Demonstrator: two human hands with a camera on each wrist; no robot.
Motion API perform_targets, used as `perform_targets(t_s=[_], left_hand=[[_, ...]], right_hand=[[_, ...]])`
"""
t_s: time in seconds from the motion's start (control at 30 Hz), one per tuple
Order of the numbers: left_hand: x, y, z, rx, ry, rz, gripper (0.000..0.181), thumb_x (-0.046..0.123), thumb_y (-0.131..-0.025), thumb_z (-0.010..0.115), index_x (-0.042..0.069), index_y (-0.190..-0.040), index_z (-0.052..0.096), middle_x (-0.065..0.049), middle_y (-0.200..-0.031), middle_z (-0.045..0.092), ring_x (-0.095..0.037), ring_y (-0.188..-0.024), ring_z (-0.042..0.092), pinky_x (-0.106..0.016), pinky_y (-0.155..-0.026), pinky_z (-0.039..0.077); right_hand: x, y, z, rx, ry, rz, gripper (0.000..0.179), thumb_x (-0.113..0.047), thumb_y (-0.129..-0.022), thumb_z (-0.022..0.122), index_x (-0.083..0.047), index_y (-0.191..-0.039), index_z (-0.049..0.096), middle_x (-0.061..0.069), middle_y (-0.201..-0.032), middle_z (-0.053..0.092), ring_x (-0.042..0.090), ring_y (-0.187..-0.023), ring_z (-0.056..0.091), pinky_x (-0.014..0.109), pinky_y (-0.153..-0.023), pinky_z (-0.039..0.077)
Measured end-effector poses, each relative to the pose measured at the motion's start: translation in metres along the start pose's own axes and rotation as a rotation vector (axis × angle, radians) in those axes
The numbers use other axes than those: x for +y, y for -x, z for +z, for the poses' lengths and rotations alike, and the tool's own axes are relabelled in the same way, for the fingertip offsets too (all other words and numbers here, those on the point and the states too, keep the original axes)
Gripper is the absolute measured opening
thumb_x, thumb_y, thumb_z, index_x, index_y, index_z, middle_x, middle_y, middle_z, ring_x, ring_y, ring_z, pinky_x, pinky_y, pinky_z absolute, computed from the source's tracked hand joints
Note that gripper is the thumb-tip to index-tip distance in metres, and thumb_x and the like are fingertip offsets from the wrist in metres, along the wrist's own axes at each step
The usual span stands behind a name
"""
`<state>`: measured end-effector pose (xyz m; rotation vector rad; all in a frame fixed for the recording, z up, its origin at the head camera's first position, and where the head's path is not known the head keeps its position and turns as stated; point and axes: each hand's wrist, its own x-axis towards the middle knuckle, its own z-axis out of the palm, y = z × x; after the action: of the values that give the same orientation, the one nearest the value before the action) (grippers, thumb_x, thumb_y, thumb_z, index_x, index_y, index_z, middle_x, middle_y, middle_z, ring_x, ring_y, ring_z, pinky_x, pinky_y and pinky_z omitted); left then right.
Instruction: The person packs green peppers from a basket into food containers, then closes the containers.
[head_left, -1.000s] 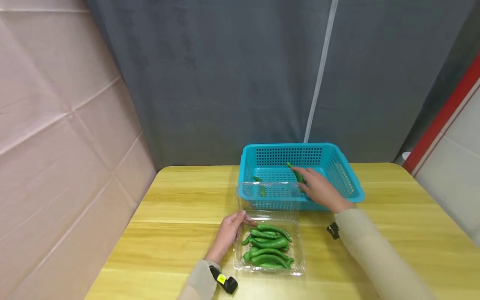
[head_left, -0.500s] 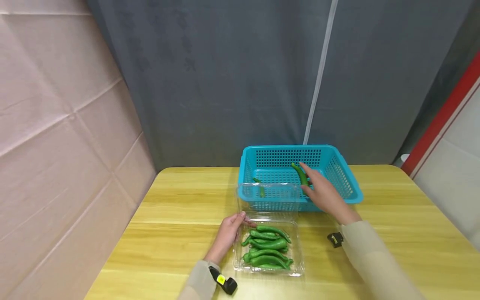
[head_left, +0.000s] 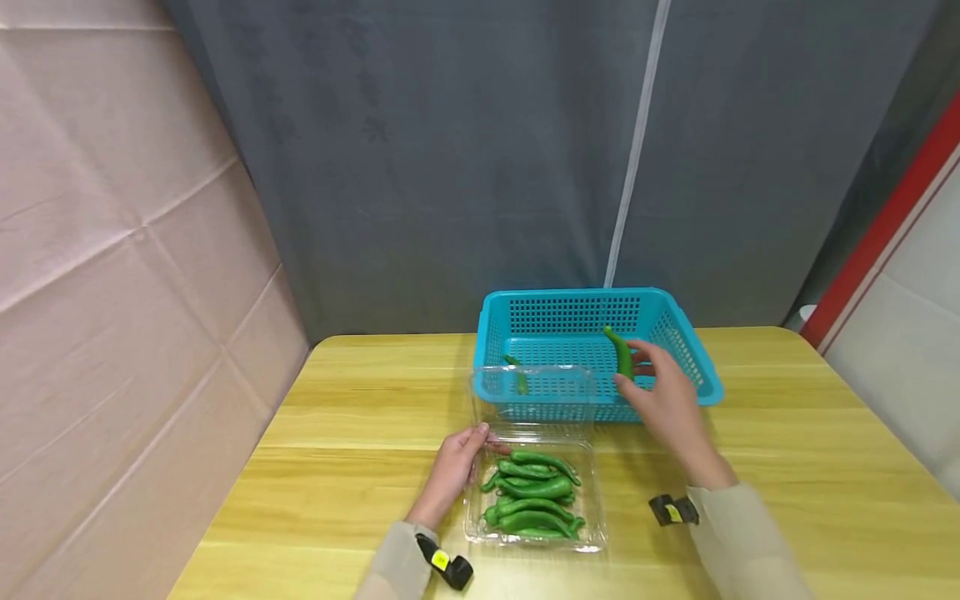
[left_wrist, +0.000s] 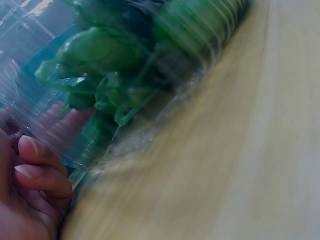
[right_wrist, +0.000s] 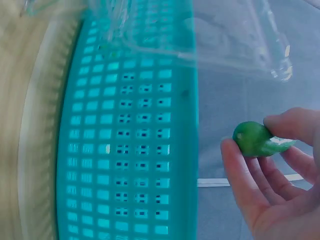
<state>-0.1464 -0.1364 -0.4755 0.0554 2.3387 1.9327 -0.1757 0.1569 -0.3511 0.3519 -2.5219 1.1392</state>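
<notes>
In the head view my right hand (head_left: pixel 667 404) holds a long green pepper (head_left: pixel 622 357) between thumb and fingers, over the right part of a blue plastic basket (head_left: pixel 570 298). The right wrist view shows the pepper's rounded end (right_wrist: pixel 250 139) at the fingertips. My left hand (head_left: pixel 453 467) grips the left edge of a clear plastic clamshell container (head_left: pixel 597 500) near its hinge, some fingers seen through the plastic. Several green peppers (head_left: pixel 536 496) lie side by side in its base. The raised lid (head_left: pixel 483 404) overlaps the basket's front wall.
More green pepper (head_left: pixel 522 383) shows in the basket's left part, partly behind the lid. Everything stands on a wooden table (head_left: pixel 337 433). A grey curtain (head_left: pixel 450 167) hangs behind its back edge. Each wrist carries a small black camera, such as the left one (head_left: pixel 457 572).
My right hand has drawn right and slightly toward me with the pepper, now tilted up within the basket area. The left hand and the container have hardly moved.
</notes>
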Motion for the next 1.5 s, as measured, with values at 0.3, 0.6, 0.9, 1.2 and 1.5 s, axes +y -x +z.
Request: perform_targets(t_s=[0.3,0.6,0.9,1.2,1.5], left_hand=[[0.001,-0.002,0.001,-0.015,0.027,0.029,0.045,0.054,-0.089,0.04,0.017,-0.091,0.065,0.001,-0.088,0.068,-0.008,-0.032,0.03,-0.028,-0.027,0.028],[0.002,0.002,-0.002,0.002,0.021,0.013,0.046,0.055,-0.088,0.04,0.016,-0.091,0.065,0.001,-0.087,0.068,-0.008,-0.033,0.03,-0.026,-0.027,0.027],[0.002,0.003,-0.001,0.001,0.008,-0.001,0.044,0.055,-0.088,0.041,0.018,-0.091,0.065,0.002,-0.087,0.068,-0.009,-0.033,0.03,-0.026,-0.027,0.027],[0.0,0.002,-0.003,0.008,0.02,0.009,0.045,0.055,-0.087,0.041,0.017,-0.09,0.065,0.002,-0.087,0.069,-0.008,-0.034,0.03,-0.025,-0.027,0.027],[-0.001,0.002,-0.002,-0.001,0.028,0.009,0.047,0.057,-0.087,0.04,0.018,-0.091,0.066,0.001,-0.087,0.069,-0.008,-0.034,0.031,-0.025,-0.029,0.028]], right_hand=[[-0.009,0.02,-0.008,0.041,-0.123,0.134,0.049,-0.024,-0.085,0.061,-0.009,-0.127,0.039,0.008,-0.115,0.051,0.022,-0.1,0.052,0.021,-0.065,0.047],[-0.015,0.026,-0.002,0.004,-0.195,-0.017,0.045,-0.021,-0.081,0.067,-0.013,-0.12,0.047,0.001,-0.104,0.058,0.008,-0.093,0.055,0.017,-0.065,0.049],[-0.05,0.036,-0.002,-0.092,-0.261,-0.241,0.042,-0.002,-0.073,0.072,-0.009,-0.112,0.055,0.001,-0.1,0.059,0.013,-0.088,0.057,0.024,-0.063,0.052],[-0.056,0.039,0.014,-0.285,-0.232,-0.319,0.039,-0.011,-0.077,0.07,-0.017,-0.113,0.055,-0.009,-0.101,0.057,0.008,-0.085,0.057,0.022,-0.068,0.051],[-0.048,0.041,0.034,-0.456,-0.149,-0.311,0.037,-0.016,-0.079,0.069,-0.014,-0.114,0.055,-0.007,-0.102,0.058,0.009,-0.09,0.056,0.021,-0.067,0.051]])
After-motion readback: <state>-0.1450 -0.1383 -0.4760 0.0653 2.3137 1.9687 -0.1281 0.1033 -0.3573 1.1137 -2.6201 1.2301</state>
